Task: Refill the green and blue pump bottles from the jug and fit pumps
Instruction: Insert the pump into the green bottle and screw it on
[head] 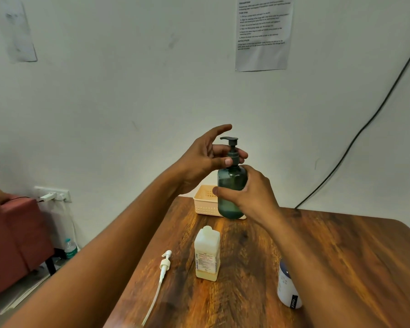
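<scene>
Gripping the translucent dark-green plastic pump bottle (pixel 232 190) round its body, the right hand (pixel 249 192) holds it upright, lifted above the brown wood-grain table (pixel 341 245) in front of the pale peach perforated plastic basket (pixel 204 202); the left hand (pixel 206 159) pinches the collar of the dark-green pump head (pixel 232 150) between thumb and fingers, forefinger lifted clear; my reading is that the pump is being screwed home. Below stand the squarish pale-yellow labelled plastic jug (pixel 207 254), upright, and just beside it, to the left, the loose white pump with its long dip tube (pixel 162 273) lying flat; the white bottle with a blue top (pixel 288 287) sits near the right forearm.

Risks, as I judge them: a cross-threaded collar would leak; a slackened hold could drop the raised bottle; the forearm might knock the white bottle.

Whether the collar is fully seated cannot be told; the white bottle's shoulder is hidden by the arm; the jug's label is too small to read.
</scene>
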